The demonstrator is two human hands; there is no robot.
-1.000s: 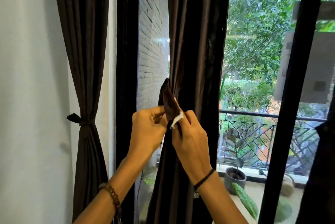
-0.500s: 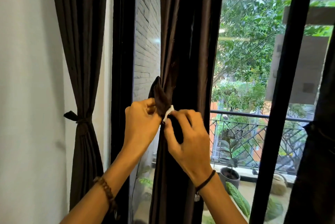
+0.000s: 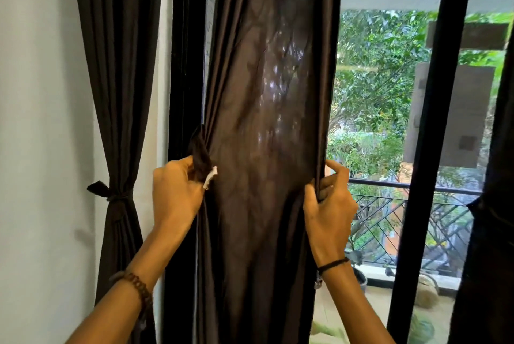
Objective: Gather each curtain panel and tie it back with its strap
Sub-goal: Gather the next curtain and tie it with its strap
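Note:
A dark brown curtain panel (image 3: 267,148) hangs in front of the glass, spread flat between my hands. My left hand (image 3: 175,193) grips its left edge together with the dark strap (image 3: 200,160), whose white tag (image 3: 210,176) sticks out by my fingers. My right hand (image 3: 328,204) grips the panel's right edge, fingers curled round the fabric. Left of it, a second curtain panel (image 3: 116,93) hangs against the wall, cinched at the waist by its knotted strap (image 3: 111,196). Another dark panel (image 3: 489,232) shows at the right edge.
Black window frame posts stand at the left (image 3: 183,65) and right (image 3: 425,148) of the held panel. A white wall (image 3: 41,148) is on the left. Outside the glass are a balcony railing (image 3: 411,218), potted plants and trees.
My right hand has let go of the strap and moved right to the panel's right edge, pulling the fabric wide. My left hand stays with the strap at the left edge.

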